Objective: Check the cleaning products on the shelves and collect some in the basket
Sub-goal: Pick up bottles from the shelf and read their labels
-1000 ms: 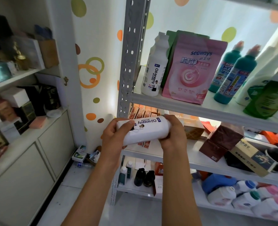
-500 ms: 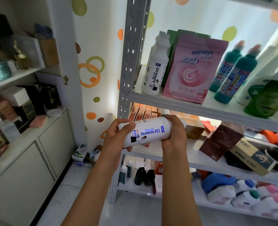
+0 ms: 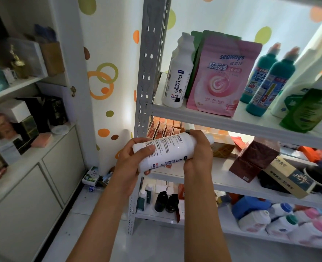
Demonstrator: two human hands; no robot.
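Observation:
A white "Oil enemy" bottle (image 3: pixel 168 151) lies sideways in front of the metal shelving, its fine-print side turned up. My left hand (image 3: pixel 132 157) grips its base end and my right hand (image 3: pixel 198 151) grips its neck end. A second white "Oil enemy" bottle (image 3: pixel 178 80) stands upright on the upper shelf (image 3: pixel 213 120), next to a pink seaways pouch (image 3: pixel 221 78). Two teal bottles (image 3: pixel 269 82) and a green bottle (image 3: pixel 307 110) stand further right. No basket is in view.
The grey perforated shelf post (image 3: pixel 147 72) rises just behind my hands. Boxes (image 3: pixel 254 159) lie on the middle shelf, small dark bottles (image 3: pixel 165 202) and white jugs (image 3: pixel 258 220) on the lower one. A white cabinet (image 3: pixel 33 176) with boxes stands left. Floor tiles lie between.
The bottle has been rolled in my hands: the "Oil enemy" front label turned downward and the fine-print side now faces up. Both hands stay at about the same place.

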